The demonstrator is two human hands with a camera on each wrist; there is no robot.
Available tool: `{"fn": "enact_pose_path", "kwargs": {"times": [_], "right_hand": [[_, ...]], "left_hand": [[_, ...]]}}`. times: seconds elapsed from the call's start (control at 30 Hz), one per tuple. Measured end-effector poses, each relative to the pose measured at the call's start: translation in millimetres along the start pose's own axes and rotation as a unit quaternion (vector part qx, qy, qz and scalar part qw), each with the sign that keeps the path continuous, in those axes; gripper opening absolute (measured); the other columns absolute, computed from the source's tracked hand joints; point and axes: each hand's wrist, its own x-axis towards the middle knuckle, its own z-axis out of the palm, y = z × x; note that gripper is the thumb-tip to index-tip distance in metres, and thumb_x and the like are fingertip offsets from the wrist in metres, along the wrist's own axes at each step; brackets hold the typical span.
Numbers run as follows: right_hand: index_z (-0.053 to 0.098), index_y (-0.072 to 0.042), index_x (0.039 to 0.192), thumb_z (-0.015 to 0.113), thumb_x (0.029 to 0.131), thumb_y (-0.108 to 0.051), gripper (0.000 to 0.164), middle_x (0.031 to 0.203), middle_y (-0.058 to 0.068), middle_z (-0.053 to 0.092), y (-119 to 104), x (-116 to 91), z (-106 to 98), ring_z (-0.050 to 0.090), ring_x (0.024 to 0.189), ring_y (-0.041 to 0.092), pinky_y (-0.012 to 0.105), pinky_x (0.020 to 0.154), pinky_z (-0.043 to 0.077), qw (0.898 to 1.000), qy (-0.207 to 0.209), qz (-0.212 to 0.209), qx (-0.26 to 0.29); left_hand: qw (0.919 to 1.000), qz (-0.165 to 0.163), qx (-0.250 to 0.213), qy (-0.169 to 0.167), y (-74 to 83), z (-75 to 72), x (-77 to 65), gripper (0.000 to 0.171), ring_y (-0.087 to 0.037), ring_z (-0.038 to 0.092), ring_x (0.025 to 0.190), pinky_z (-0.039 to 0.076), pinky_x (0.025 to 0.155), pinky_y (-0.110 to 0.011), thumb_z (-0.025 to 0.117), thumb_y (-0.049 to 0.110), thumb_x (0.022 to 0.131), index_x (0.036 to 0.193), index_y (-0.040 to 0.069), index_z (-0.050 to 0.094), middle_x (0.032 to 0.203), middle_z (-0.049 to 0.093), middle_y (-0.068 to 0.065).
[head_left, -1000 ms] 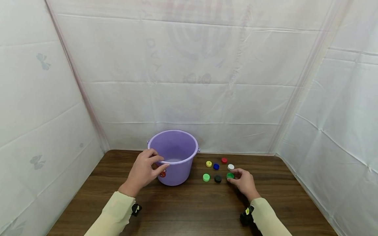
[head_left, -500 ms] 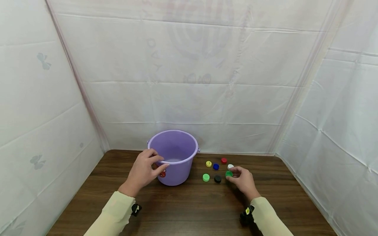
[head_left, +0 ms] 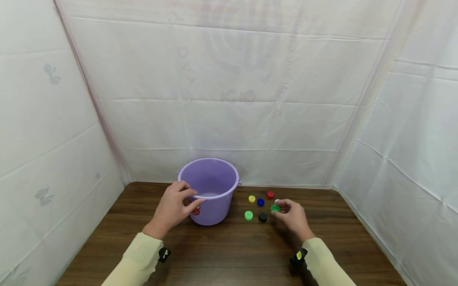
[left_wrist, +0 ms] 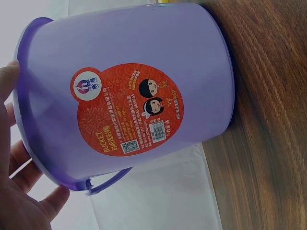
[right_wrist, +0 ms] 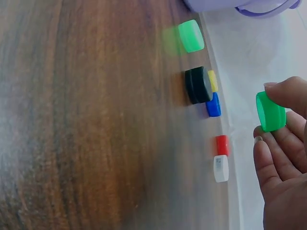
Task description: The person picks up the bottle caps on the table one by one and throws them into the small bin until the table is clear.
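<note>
Green cap (right_wrist: 271, 112) in the right hand (head_left: 295, 218), pinched between thumb and fingertips, grip narrow. Held off the table (head_left: 214, 254), just beyond the black cap (head_left: 262, 217) in the head view and near the white cap (right_wrist: 221, 168), which the fingers partly hide there.

Green cap: round, short, plain mid-green, deeper than the pale, bright green cap (head_left: 248, 215) standing nearer the bucket. Side wall looks smooth, a faint line running round it; edge catches the light. Colour even, with no marking that I can make out.

Left hand (head_left: 171, 206) holds the near rim of the purple bucket (head_left: 214, 212), thumb against the outside, fingers at the rim. Bucket upright on the table, left of the caps; lilac plastic, slightly glossy, narrowing toward the base, rim rolled outward. Red sticker (left_wrist: 132, 110) on its wall: small cartoon faces, barcode, QR square, the word BUCKET. Purple handle (left_wrist: 112, 179) hangs from a lug below the rim.

Other caps loose on the dark wood grain: yellow cap (head_left: 252, 199), blue cap (head_left: 261, 202) beside it, red cap (head_left: 270, 195) farthest back. Black one grooved round its side. White sheeting (head_left: 229, 127) behind, creased, faint print showing
</note>
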Motion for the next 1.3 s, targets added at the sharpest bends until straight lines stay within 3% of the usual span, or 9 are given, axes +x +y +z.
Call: {"fn": "enact_pose_path", "kwargs": {"times": [0.2,0.5,0.9,1.3], "right_hand": [[0.073,-0.007,0.113,0.086,0.083,-0.016,0.033,0.11,0.01,0.075,-8,0,-3,0.072,0.094,0.019,0.031,0.083,0.06,1.0,0.006,-0.008,0.01],[0.073,-0.011,0.114,0.087,0.083,-0.021,0.035,0.11,0.007,0.075,-23,-1,-7,0.071,0.095,0.016,0.02,0.078,0.056,0.999,-0.004,-0.016,0.038],[0.073,-0.012,0.117,0.087,0.083,-0.022,0.037,0.114,0.008,0.074,-37,-4,-6,0.071,0.099,0.019,0.028,0.084,0.059,0.998,-0.01,-0.025,0.06],[0.073,-0.012,0.115,0.086,0.084,-0.025,0.036,0.116,0.008,0.075,-56,-4,-12,0.071,0.1,0.017,0.021,0.082,0.056,0.996,-0.008,-0.037,0.079]], "left_hand": [[1.0,0.002,-0.003,0.0,0.2,0.2,0.2,0.026,-0.016,0.052,0.081,0.047,0.076,-0.037,0.092,0.035,0.075,0.084,0.015,0.079,0.086,0.058,0.001],[0.9999,0.006,-0.009,0.007,-0.4,1.4,1.9,0.024,-0.015,0.052,0.081,0.047,0.076,-0.037,0.092,0.034,0.075,0.084,0.016,0.079,0.085,0.058,0.002],[0.9999,0.006,-0.009,0.009,-0.6,0.0,1.3,0.025,-0.015,0.052,0.081,0.047,0.075,-0.036,0.093,0.033,0.074,0.083,0.015,0.078,0.085,0.058,0.002],[0.9998,0.005,-0.014,0.011,-0.3,0.4,0.1,0.024,-0.015,0.051,0.081,0.047,0.074,-0.036,0.093,0.032,0.074,0.083,0.016,0.078,0.085,0.057,0.002]]}}
